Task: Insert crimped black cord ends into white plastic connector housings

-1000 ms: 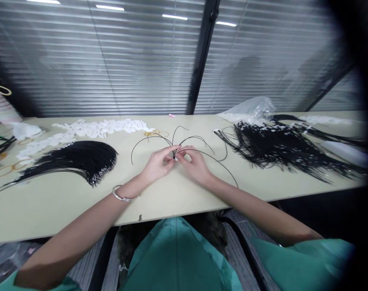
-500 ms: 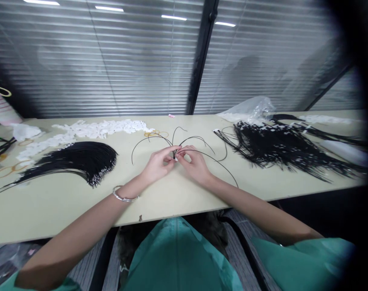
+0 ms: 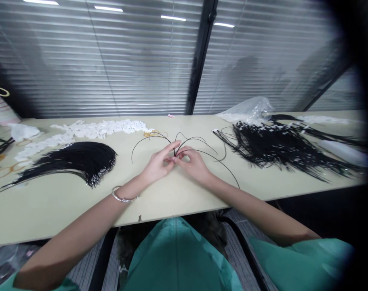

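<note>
Several thin black wires [image 3: 199, 140] fan out from between my fingertips and arch over the table on both sides. My left hand [image 3: 158, 163] pinches their gathered ends with thumb and fingers, its index finger stretched up along them. Touching it from the other side, my right hand [image 3: 193, 162] is closed on the same wires, thumb and fingertips meeting the left ones. The wire ends themselves are hidden by the fingers. One long wire hangs over my right wrist toward the table's front.
Left lies a thick bundle of black wires [image 3: 77, 159] with shiny ends, behind it white small pieces [image 3: 101, 128] and yellow rubber bands [image 3: 11, 169]. Right is a loose heap of black wires [image 3: 271, 145] with a clear plastic bag [image 3: 247, 110] behind. Window blinds [image 3: 141, 60] stand at the back.
My left index finger has straightened upward, and the fingertips have closed in over the wire ends. The wires on the right have shifted slightly rightward.
</note>
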{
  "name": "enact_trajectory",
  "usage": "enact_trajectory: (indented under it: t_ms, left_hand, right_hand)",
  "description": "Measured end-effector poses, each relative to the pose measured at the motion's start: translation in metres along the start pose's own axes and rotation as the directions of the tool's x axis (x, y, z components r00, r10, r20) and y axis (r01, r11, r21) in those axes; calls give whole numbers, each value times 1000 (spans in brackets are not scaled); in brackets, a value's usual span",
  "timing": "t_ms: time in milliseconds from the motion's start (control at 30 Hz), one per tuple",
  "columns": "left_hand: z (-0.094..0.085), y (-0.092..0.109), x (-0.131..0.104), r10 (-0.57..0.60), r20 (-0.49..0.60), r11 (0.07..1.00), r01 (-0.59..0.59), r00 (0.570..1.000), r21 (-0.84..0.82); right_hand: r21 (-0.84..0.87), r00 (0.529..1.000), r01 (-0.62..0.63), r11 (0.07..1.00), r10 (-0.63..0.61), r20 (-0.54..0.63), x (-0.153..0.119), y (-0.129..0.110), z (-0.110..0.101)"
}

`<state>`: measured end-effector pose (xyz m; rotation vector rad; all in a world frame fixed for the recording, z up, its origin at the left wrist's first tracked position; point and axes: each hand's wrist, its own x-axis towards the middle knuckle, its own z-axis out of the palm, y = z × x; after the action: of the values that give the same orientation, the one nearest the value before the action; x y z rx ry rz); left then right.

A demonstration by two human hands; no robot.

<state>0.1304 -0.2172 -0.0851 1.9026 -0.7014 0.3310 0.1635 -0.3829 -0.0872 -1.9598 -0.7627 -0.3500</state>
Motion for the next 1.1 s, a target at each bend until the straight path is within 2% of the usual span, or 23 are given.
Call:
enact_trajectory:
  t_ms: [100,167,300,367,467,533,700,800,933,1100]
  left_hand:
    - [0,3,0,-14,-27,999,13,1000,-33]
    - [0,4,1,-33,-62,999,30,998,-39]
    - [-1,3,1,-66,-147,998,68,987,7]
    - [-1,1,1,-53,-160,996,63,986,63]
    - [-1,-1,2,-6,-132,991,24,991,135]
    - [-1,-1,3,-14,-129,990,32,992,136]
    - [-3,3,2,-38,-195,982,73,980,176]
    - [-5,5,2,-7,-271,972,70,963,225]
    - [-8,5,3,46,-332,971,36,942,236]
    - [-10,4,5,84,-440,972,23,894,234]
  right_hand:
    - [96,999,-39,995,41,-13,1,2,1]
    - [222,997,-83,972,81,17,2,2,1]
    - [491,969,-245,836,223,103,4,1,0]
    - [584,955,-288,759,270,120,5,2,-1]
    - [659,943,-318,681,301,144,5,3,-1]
    - [690,934,-341,638,312,173,5,2,-1]
    - [790,928,-351,502,302,220,6,-3,-3]
    - [817,940,-307,488,293,177,9,-4,-9]
    - [809,943,-271,521,313,114,14,-6,-21]
    - [834,949,-206,512,312,44,17,-12,-39]
